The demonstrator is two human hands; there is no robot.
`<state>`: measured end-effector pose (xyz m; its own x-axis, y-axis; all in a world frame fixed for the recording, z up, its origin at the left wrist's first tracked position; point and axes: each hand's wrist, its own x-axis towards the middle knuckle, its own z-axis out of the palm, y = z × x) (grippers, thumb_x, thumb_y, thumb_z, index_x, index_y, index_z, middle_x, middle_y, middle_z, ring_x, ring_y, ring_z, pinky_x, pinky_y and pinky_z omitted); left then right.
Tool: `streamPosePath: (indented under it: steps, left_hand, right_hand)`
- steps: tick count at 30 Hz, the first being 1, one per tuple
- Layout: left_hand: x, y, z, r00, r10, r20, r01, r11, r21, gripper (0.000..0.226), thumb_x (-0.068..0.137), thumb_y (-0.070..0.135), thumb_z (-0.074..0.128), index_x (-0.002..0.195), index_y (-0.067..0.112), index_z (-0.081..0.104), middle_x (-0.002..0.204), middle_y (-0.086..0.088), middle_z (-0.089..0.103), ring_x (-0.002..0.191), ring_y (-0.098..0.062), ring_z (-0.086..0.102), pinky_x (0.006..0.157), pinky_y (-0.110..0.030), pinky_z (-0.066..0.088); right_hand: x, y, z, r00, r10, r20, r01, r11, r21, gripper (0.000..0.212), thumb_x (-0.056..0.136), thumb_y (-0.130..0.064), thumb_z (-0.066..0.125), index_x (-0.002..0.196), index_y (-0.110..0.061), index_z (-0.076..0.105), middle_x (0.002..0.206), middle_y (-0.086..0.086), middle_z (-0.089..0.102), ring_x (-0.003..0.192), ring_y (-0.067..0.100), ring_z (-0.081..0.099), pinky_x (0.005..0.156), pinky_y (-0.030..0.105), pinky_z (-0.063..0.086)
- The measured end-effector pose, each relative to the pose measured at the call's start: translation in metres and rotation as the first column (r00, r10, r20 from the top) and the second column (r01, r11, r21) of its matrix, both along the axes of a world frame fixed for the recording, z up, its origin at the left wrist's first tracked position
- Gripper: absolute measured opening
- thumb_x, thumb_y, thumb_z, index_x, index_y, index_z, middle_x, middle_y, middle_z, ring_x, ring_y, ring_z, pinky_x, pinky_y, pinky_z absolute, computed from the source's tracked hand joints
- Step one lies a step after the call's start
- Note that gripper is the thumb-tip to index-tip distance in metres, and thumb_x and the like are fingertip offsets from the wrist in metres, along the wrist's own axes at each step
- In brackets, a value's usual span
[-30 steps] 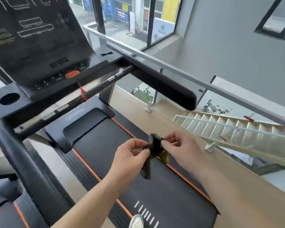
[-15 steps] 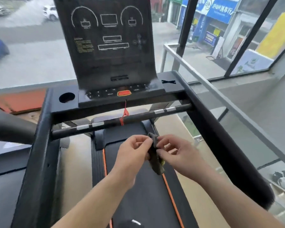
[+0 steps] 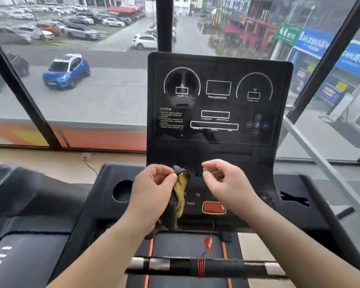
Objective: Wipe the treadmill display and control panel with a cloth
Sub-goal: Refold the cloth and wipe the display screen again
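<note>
The black treadmill display (image 3: 218, 100) stands upright ahead, with white outlines and a caution text. Below it lies the control panel (image 3: 197, 201) with small buttons and an orange-red stop button (image 3: 214, 207). My left hand (image 3: 154, 188) pinches a dark grey and yellow cloth (image 3: 180, 192), which hangs down in front of the panel's left part. My right hand (image 3: 227, 181) hovers just right of the cloth with thumb and fingers curled close together, holding nothing I can see. Both hands are level with the display's lower edge.
A round cup holder (image 3: 123, 191) sits left of the panel. A black crossbar (image 3: 216, 267) with silver grips and red cord runs below my forearms. Another treadmill (image 3: 29, 246) stands to the left. Large windows (image 3: 81, 80) show a street beyond.
The view swung from the belt up to the console. Both hands rose with the cloth to panel height. My right hand let go of the cloth; the left alone holds it.
</note>
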<state>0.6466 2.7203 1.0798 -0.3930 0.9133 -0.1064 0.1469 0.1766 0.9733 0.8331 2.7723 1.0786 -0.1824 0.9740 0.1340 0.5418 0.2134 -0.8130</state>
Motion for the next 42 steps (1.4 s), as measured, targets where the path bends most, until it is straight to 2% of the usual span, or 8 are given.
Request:
streamPosePath:
  steps: [10, 14, 18, 23, 26, 31, 33, 42]
  left_hand:
    - [-0.045, 0.14, 0.058, 0.96, -0.017, -0.278, 0.029, 0.999, 0.039, 0.017, 0.096, 0.027, 0.068, 0.111, 0.036, 0.069, 0.086, 0.011, 0.077, 0.084, -0.001, 0.071, 0.085, -0.028, 0.057]
    - [-0.053, 0.167, 0.1, 0.834, -0.007, -0.551, 0.024, 0.999, 0.023, 0.021, 0.098, 0.024, 0.064, 0.116, 0.033, 0.069, 0.072, 0.019, 0.066, 0.073, 0.004, 0.061, 0.069, -0.015, 0.042]
    - [-0.056, 0.197, 0.134, 0.648, 0.037, -0.761, -0.013, 0.999, 0.037, 0.028, 0.098, 0.019, 0.061, 0.124, 0.026, 0.067, 0.106, -0.001, 0.074, 0.105, -0.023, 0.067, 0.09, -0.029, 0.047]
    - [-0.054, 0.226, 0.165, 0.787, 0.407, -0.463, -0.172, 0.866, 0.47, 0.017, 0.1, 0.021, 0.063, 0.116, 0.024, 0.069, 0.082, 0.011, 0.075, 0.068, -0.002, 0.069, 0.068, -0.02, 0.056]
    - [-0.035, 0.245, 0.146, 0.809, 0.332, -0.485, 0.007, 0.82, 0.573, 0.023, 0.102, 0.022, 0.061, 0.124, 0.025, 0.066, 0.096, 0.015, 0.074, 0.087, 0.003, 0.07, 0.079, -0.019, 0.058]
    - [-0.035, 0.283, 0.086, 0.115, 0.175, -0.978, 0.303, 0.931, 0.202, 0.046, 0.093, 0.013, 0.065, 0.139, 0.014, 0.06, 0.143, -0.004, 0.062, 0.12, -0.029, 0.056, 0.088, -0.044, 0.051]
    - [-0.044, 0.288, 0.078, 0.034, 0.191, -0.981, 0.3, 0.934, 0.192, 0.053, 0.092, 0.016, 0.067, 0.143, 0.009, 0.057, 0.151, -0.007, 0.055, 0.125, -0.031, 0.052, 0.091, -0.043, 0.045]
    - [-0.045, 0.327, 0.073, 0.325, 0.174, -0.93, 0.169, 0.957, 0.238, 0.079, 0.103, 0.038, 0.033, 0.16, -0.001, -0.004, 0.169, -0.021, -0.015, 0.157, -0.035, -0.013, 0.129, -0.047, 0.001]
  right_hand:
    - [-0.024, 0.191, 0.101, 0.942, -0.052, 0.333, -0.127, 0.861, 0.493, 0.042, 0.095, -0.027, 0.065, 0.137, -0.02, 0.061, 0.149, -0.002, 0.054, 0.143, 0.017, 0.042, 0.117, 0.041, 0.041]
    - [-0.037, 0.245, 0.14, 0.836, -0.129, 0.533, -0.221, 0.81, 0.543, 0.06, 0.101, -0.04, 0.053, 0.155, -0.018, 0.039, 0.166, 0.002, 0.034, 0.157, 0.021, 0.02, 0.129, 0.041, 0.016]
    - [-0.047, 0.281, 0.139, 0.783, -0.13, 0.609, -0.237, 0.842, 0.484, 0.064, 0.104, -0.047, 0.042, 0.159, -0.015, 0.032, 0.165, 0.004, 0.036, 0.155, 0.023, 0.026, 0.129, 0.039, 0.016]
    - [-0.054, 0.292, 0.109, 0.881, -0.213, 0.423, -0.128, 0.753, 0.645, 0.053, 0.099, -0.039, 0.052, 0.143, -0.01, 0.058, 0.142, 0.006, 0.062, 0.136, 0.027, 0.051, 0.122, 0.043, 0.032]
    - [-0.057, 0.299, 0.105, 0.887, -0.252, 0.388, -0.085, 0.735, 0.672, 0.05, 0.096, -0.038, 0.055, 0.14, -0.013, 0.06, 0.138, 0.004, 0.064, 0.132, 0.027, 0.054, 0.12, 0.041, 0.033]
    - [-0.057, 0.31, 0.101, 0.89, -0.293, 0.35, -0.081, 0.654, 0.752, 0.044, 0.095, -0.032, 0.058, 0.135, -0.015, 0.065, 0.13, 0.001, 0.068, 0.122, 0.027, 0.059, 0.113, 0.039, 0.038]
    - [-0.058, 0.313, 0.097, 0.897, -0.317, 0.309, -0.057, 0.608, 0.792, 0.042, 0.094, -0.029, 0.06, 0.132, -0.013, 0.067, 0.126, 0.003, 0.07, 0.118, 0.028, 0.061, 0.111, 0.039, 0.039]
    - [-0.067, 0.317, 0.09, 0.88, -0.388, 0.275, -0.016, 0.553, 0.833, 0.038, 0.093, -0.028, 0.06, 0.126, -0.011, 0.068, 0.119, 0.005, 0.07, 0.113, 0.03, 0.06, 0.109, 0.041, 0.041]
